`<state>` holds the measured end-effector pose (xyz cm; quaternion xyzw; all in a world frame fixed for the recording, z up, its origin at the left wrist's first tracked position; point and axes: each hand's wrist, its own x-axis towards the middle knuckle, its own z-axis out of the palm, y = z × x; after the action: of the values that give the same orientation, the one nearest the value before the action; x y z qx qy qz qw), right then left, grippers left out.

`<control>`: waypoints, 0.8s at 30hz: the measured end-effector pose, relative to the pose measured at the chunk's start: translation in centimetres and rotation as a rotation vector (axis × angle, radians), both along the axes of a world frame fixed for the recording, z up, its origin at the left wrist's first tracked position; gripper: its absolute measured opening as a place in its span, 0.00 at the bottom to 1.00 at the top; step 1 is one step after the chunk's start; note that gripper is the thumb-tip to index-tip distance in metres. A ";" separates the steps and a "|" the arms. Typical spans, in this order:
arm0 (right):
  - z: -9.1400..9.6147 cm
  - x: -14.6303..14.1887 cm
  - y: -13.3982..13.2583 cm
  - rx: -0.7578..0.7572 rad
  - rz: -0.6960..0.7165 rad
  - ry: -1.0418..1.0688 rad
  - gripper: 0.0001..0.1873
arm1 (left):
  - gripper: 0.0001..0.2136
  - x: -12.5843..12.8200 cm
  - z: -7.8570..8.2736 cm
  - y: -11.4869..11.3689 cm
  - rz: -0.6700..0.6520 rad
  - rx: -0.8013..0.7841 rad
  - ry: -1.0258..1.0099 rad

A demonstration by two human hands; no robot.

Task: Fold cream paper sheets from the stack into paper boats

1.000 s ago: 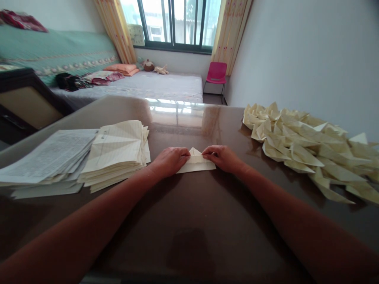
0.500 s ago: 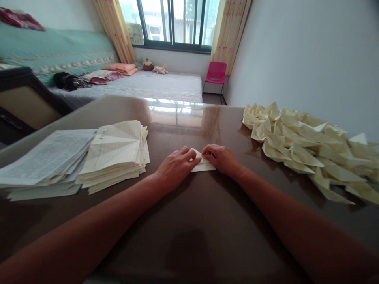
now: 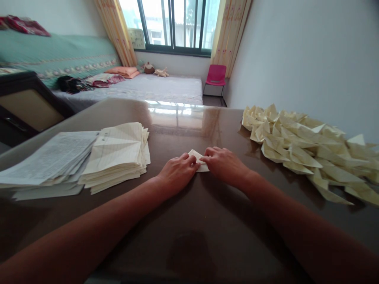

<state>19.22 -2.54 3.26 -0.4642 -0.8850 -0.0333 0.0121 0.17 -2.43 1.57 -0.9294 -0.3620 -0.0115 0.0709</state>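
Observation:
A small folded sheet of cream paper [image 3: 203, 168] lies on the brown table in front of me, its pointed top showing between my hands. My left hand [image 3: 180, 169] grips its left side, with thumb and fingers pinched together on the paper. From the other side, my right hand [image 3: 223, 162] pinches the paper's right part with bent fingers. Both hands cover much of the sheet, so its full fold pattern is hidden.
On the left stand a stack of creased cream lined sheets [image 3: 115, 157] and a pile of printed paper [image 3: 50, 159]. Many folded paper pieces [image 3: 299, 142] cover the table's right side. Beyond the glossy table [image 3: 177, 228] are a bed [image 3: 166, 86] and a pink chair [image 3: 216, 75].
My right hand has turned flatter, its fingers now lower over the paper's right side. My left hand has shifted slightly right along the sheet. The whole view has tilted a little.

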 end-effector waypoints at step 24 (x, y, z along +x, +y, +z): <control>0.6 -1.2 -1.8 -0.108 -0.194 -0.249 0.16 | 0.10 -0.4 0.9 -0.2 0.063 0.031 0.188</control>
<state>18.06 -4.31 3.90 -0.5397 -0.8312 -0.0441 -0.1259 -0.19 -2.59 2.49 -0.9133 -0.3826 0.0724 0.1193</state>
